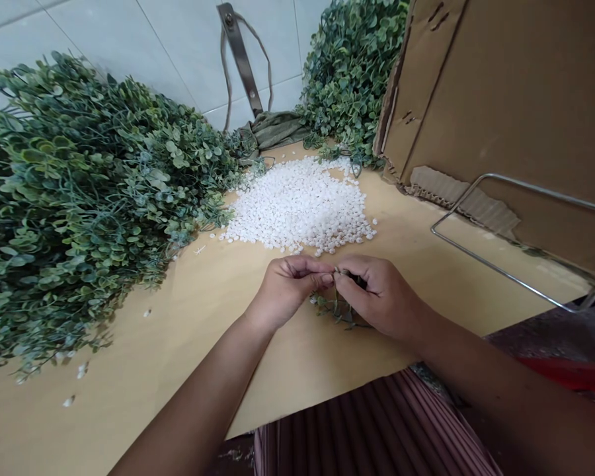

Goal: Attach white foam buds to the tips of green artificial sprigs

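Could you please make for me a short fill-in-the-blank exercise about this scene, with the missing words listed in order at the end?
1. The left hand meets the ____ hand at a small leafy sprig.
2. The heap of small pieces beyond the hands is ____ in colour.
3. The brown panel, torn to show a corrugated layer, is made of ____.
4. The large bunch of foliage on the left is mostly ____ in colour.

Missing words: right; white; cardboard; green.

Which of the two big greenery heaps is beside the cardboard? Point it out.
The far heap, at the picture's top, beside the cardboard. The other heap spreads down the left side, with the white pieces between it and the cardboard.
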`<state>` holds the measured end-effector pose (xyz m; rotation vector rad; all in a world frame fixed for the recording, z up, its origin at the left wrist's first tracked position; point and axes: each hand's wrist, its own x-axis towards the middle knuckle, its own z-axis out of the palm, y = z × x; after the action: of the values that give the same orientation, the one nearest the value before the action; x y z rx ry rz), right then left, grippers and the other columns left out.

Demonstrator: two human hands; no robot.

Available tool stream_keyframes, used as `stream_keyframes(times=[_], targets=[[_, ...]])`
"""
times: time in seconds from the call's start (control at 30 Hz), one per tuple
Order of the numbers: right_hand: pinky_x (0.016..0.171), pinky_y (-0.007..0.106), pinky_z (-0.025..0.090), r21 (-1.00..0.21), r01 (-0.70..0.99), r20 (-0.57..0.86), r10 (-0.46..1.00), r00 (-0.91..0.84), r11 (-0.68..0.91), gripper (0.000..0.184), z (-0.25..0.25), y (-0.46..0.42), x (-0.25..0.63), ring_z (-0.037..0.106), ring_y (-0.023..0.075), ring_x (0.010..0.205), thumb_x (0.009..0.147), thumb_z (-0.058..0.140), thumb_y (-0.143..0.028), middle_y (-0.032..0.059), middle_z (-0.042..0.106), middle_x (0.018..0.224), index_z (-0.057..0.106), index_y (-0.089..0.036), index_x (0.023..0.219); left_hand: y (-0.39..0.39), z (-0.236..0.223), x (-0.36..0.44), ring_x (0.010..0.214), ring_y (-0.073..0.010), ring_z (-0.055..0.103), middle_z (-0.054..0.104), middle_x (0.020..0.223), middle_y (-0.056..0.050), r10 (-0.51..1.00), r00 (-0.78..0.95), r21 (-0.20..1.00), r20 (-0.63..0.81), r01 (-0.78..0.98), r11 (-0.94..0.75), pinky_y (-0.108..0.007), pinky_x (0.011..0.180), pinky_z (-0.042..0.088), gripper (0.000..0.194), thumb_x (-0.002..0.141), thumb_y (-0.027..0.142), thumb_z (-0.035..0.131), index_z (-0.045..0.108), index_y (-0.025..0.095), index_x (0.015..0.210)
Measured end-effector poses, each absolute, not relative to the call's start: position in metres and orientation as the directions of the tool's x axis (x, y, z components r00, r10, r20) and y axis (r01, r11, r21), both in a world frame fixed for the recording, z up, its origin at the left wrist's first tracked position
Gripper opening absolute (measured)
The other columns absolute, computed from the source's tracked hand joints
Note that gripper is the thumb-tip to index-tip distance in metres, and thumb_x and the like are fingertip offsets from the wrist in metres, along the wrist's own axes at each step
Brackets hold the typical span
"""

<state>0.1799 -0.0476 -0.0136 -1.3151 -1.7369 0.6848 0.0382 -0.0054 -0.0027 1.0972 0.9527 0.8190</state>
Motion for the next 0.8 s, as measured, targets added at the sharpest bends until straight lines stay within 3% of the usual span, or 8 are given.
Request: stream_keyframes(times=[0.43,0.8], targets=[[0.051,0.023,0.030,-0.847,0.440,0.263,0.954,-0.141,0.298,0.023,-0.0122,-0.0468,0.1825,0.039,0.0103,0.052,0.079,0.040,-0.020,-0.0038,0.038,0.053,0.037,-0.019,0.055,-0.0064,-0.0045,0.0369,0.050,-0.0087,0.058,0.067,0.055,0.000,0.904,0.357,0.949,-0.237,-0.112,0.293,-0.021,0.055,0.048,0.016,0.050,0.021,0.081,0.071,0.015,0.061],[0.051,0.024,0.030,-0.799,0.491,0.299,0.938,-0.177,0.347,0.025,-0.0121,-0.0478,0.1815,0.040,0.0105,0.052,0.079,0.040,-0.017,-0.0034,0.038,0.052,0.035,-0.019,0.055,-0.0059,-0.0024,0.0382,0.050,-0.0102,0.058,0.066,0.054,0.000,0.900,0.360,0.955,-0.244,-0.071,0.288,-0.024,0.055,0.049,0.016,0.048,0.020,0.081,0.070,0.014,0.059]])
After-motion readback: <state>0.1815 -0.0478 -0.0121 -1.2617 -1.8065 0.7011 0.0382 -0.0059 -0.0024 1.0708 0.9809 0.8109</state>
